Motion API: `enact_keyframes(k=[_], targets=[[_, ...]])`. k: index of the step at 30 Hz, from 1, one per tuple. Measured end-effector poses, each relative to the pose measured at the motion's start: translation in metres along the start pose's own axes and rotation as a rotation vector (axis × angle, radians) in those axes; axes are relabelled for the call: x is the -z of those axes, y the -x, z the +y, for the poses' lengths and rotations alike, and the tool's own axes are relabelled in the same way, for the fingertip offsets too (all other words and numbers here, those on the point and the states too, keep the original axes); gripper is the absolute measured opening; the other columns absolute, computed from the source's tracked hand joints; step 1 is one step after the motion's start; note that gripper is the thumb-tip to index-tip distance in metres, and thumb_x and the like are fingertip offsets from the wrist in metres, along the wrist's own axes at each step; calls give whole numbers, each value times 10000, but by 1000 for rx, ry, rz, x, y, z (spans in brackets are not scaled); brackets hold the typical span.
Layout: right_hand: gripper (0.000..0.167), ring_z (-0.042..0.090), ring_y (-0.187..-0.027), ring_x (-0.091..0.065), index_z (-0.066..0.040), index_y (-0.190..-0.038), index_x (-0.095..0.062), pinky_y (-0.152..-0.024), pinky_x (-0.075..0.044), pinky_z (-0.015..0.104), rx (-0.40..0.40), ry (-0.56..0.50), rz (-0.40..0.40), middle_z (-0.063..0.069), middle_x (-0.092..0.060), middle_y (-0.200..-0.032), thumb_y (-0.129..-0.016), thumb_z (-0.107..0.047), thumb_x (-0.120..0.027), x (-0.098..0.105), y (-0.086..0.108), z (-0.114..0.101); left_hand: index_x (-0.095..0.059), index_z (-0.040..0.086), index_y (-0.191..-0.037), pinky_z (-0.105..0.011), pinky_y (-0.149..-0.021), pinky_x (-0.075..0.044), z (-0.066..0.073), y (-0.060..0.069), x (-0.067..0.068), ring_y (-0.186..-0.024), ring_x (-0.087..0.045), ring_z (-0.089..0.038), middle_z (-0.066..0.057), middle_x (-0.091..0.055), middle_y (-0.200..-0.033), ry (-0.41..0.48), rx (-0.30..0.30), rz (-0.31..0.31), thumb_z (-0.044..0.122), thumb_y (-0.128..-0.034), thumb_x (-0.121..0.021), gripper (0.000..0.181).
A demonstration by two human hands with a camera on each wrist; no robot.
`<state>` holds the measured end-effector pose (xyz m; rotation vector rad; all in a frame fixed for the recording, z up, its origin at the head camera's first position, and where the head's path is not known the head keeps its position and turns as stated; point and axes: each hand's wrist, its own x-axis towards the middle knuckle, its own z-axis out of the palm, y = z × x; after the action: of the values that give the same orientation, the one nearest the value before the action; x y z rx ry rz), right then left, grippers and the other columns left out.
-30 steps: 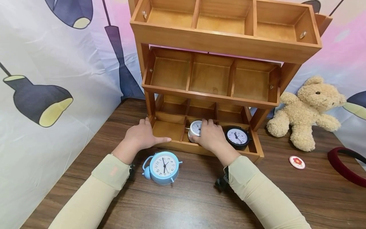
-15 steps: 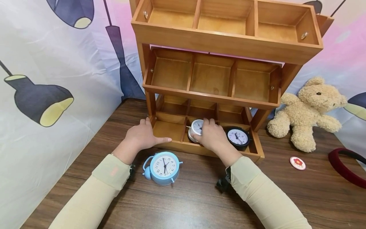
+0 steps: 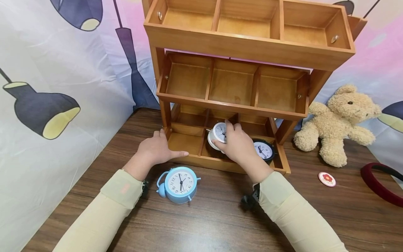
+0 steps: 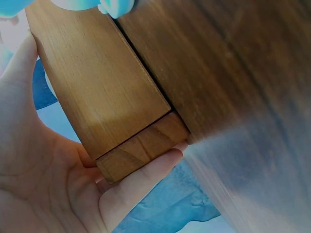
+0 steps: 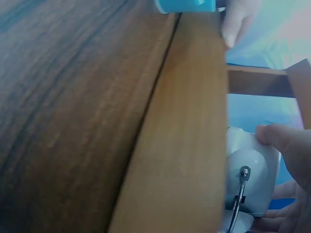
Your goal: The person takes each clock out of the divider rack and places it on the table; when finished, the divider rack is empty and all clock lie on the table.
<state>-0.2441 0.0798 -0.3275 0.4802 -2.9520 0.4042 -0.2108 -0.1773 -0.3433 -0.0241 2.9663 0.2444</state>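
My right hand (image 3: 240, 145) grips a white alarm clock (image 3: 219, 133), tilted in the middle compartment of the rack's lowest tier. In the right wrist view, thumb and fingers hold the sides of the white clock (image 5: 260, 174), whose bell and metal handle show. My left hand (image 3: 154, 148) rests on the left front corner of the wooden rack (image 3: 189, 161), thumb stretched along the front rim. Its fingers lie straight against the end of the rack's front board (image 4: 97, 73) in the left wrist view. A black alarm clock (image 3: 264, 150), partly hidden by my right hand, lies in the right compartment.
A light blue alarm clock (image 3: 180, 184) lies face up on the brown table (image 3: 214, 217), before the rack. On the right are a teddy bear (image 3: 337, 122), a round badge with a red flower (image 3: 327, 179) and a dark red headband (image 3: 377, 185). Two upper tiers overhang the lowest.
The white clock has risen slightly and tipped in my right hand, which has shifted up and right, covering part of the black clock. My left hand has kept its place.
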Motion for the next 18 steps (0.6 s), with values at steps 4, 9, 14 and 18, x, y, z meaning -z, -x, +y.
enact_keyframes(k=[4,9,14,18], targets=[[899,371,-978,-634,-11,-1511,-361,-778,-540,514,16,4,-1,289,-531,-1251,-881,-578,-659,11,7,-3,-160,-165,-1504,-585,-902,-486,0,0,1,-1164,-543,-528,-380,-252,-1517,3,-1,-5,905,-709,-513,1379],[958,361,-934,-645,-30,-1527,-344,-767,-545,508,38,10,-21,264,-540,-1267,-849,-625,-667,24,19,-8,-152,-163,-1506,-586,-903,-485,0,0,1,-1174,-534,-534,-382,-235,-1525,7,1,-11,903,-711,-514,1378],[937,313,-854,-633,-87,-1512,-396,-739,-539,467,70,37,-55,221,-567,-1229,-819,-652,-676,33,33,-13,-148,-163,-1506,-580,-900,-489,0,0,1,-1178,-533,-532,-383,-232,-1525,7,-1,-13,904,-712,-511,1379],[863,296,-808,-619,-142,-1461,-468,-696,-529,453,102,60,-88,183,-586,-1166,-799,-648,-694,38,43,-14,-146,-165,-1506,-580,-897,-490,1,0,2,-1173,-536,-531,-386,-233,-1523,7,-2,-17,895,-722,-514,1369]])
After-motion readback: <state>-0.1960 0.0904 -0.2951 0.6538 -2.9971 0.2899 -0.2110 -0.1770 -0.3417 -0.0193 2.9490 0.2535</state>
